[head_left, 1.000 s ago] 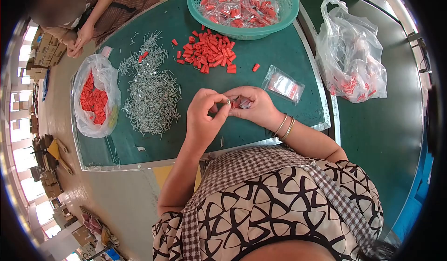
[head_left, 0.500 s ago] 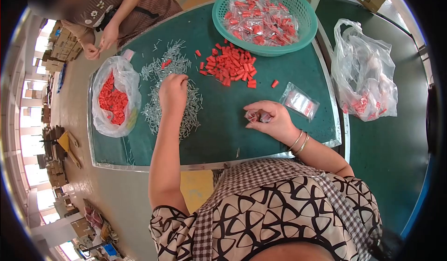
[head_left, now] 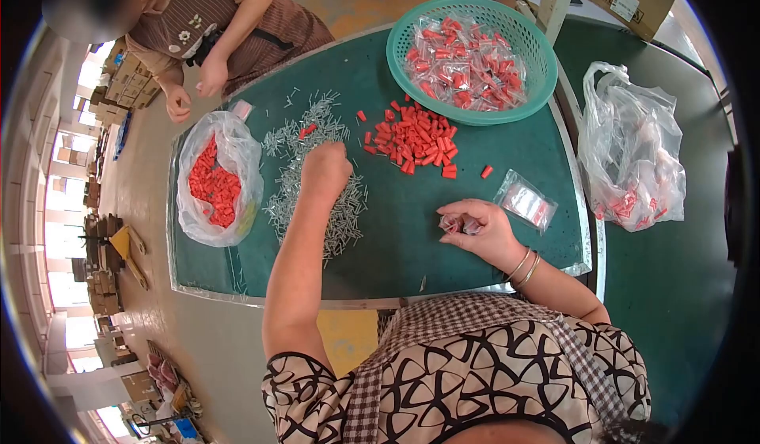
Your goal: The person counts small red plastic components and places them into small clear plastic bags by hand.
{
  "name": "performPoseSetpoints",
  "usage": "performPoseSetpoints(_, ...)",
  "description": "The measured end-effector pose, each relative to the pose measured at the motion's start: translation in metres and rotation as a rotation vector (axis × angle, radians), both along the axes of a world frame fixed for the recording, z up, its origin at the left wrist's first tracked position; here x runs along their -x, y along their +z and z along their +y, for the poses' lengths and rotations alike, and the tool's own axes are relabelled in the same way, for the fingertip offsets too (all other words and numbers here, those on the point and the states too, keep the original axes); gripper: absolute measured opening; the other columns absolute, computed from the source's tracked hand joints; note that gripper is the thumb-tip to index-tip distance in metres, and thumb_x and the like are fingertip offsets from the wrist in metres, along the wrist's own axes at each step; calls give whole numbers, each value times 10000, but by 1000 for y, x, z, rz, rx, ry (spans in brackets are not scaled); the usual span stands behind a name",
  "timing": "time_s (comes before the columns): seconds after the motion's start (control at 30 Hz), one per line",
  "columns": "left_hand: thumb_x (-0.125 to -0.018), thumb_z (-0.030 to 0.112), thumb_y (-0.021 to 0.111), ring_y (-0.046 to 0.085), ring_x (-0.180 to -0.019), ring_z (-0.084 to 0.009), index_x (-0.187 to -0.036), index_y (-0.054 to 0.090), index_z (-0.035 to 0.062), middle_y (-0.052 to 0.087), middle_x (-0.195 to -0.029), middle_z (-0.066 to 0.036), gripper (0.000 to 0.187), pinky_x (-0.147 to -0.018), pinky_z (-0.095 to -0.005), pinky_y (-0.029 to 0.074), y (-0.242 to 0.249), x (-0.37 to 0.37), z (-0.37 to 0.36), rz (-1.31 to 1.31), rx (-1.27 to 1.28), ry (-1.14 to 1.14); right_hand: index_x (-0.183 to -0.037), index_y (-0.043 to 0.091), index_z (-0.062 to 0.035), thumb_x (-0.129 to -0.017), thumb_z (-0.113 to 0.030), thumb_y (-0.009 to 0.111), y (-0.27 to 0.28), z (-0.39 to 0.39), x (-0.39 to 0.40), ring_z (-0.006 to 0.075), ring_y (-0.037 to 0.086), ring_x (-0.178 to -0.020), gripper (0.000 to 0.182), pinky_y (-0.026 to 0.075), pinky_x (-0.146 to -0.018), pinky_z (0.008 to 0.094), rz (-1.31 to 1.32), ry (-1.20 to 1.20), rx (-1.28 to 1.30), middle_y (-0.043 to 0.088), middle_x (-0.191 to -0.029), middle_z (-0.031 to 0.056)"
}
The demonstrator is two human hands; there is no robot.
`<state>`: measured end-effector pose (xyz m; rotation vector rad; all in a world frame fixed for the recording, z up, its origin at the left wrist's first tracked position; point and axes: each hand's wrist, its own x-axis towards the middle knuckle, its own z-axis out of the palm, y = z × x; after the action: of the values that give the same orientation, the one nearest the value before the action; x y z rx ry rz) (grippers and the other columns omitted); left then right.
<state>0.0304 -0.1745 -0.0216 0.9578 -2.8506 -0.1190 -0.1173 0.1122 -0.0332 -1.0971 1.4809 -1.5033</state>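
Right hand (head_left: 481, 228) grips a clear packet (head_left: 451, 224), end facing inward, presumably so the other side can reach it. Left hand (head_left: 326, 168) is curled over the screw pile (head_left: 342, 221); can't tell if it's pinching any. Red plugs (head_left: 416, 139) sit below the basket (head_left: 475, 117), likely for short reach. Green bench (head_left: 404, 234), metal-edged (scuffed at front). Cartons (head_left: 131, 80) stacked far left.

cap pile (head_left: 416, 137) on table (head_left: 396, 242) | behind-right of it: basket (head_left: 541, 60), packets (head_left: 465, 62) inside | left: fastener pile (head_left: 342, 221) (two caps (head_left: 307, 132) on top) | farther left: bag (head_left: 248, 163), caps inside | front-right: loose cap (head_left: 487, 172), then flat packet (head_left: 525, 201) | far right: carrier bag (head_left: 633, 127), perhaps holding packets
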Motion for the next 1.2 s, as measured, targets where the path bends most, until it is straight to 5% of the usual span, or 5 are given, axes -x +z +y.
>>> performPoseSetpoints(0.17, -770, 17, 654, 624, -725, -252, -816, 635, 5, 623, -830, -120, 51, -657, -369, 499, 22, -6, 29, 461, -179, 104, -1088, 685, -66, -721, -83, 826, -4, 1, 1, 97, 643, -812, 394, 532, -750, 247, 24, 5, -47, 683, -921, 36)
performPoseSetpoints(0.3, -775, -42, 662, 577, -697, -146, -847, 633, 27, 586, -871, -69, 103, -632, -268, 474, 41, -1, 119, 817, -729, -7, -1104, 684, -74, -730, -88, 824, -4, 1, 0, 92, 648, -834, 400, 535, -765, 246, -33, 3, -68, 687, -935, 29)
performPoseSetpoints(0.43, -771, -115, 650, 568, -771, -112, -924, 622, 4, 581, -983, -56, 196, -709, -237, 468, 31, 7, 171, 776, -714, -261, -1124, 674, -61, -745, -88, 817, -5, -1, -1, 100, 651, -859, 406, 534, -780, 249, -85, 17, -37, 688, -961, 38)
performPoseSetpoints(0.9, -754, -57, 717, 621, -742, -203, -931, 642, 9, 637, -928, -100, 203, -672, -305, 510, 21, 9, 204, 692, -552, -115, -1113, 679, -92, -695, -90, 808, 0, 2, -4, 210, 670, -739, 437, 564, -673, 300, 470, -195, 99, 679, -952, 68)
performPoseSetpoints(1.2, -815, 7, 671, 622, -729, -298, -984, 653, 58, 654, -794, -94, 177, -634, -385, 491, 48, -5, 161, 549, -270, -229, -1145, 657, -58, -730, -58, 804, 10, 3, -2, 164, 646, -792, 440, 532, -677, 251, 250, -142, 109, 675, -1047, 78)
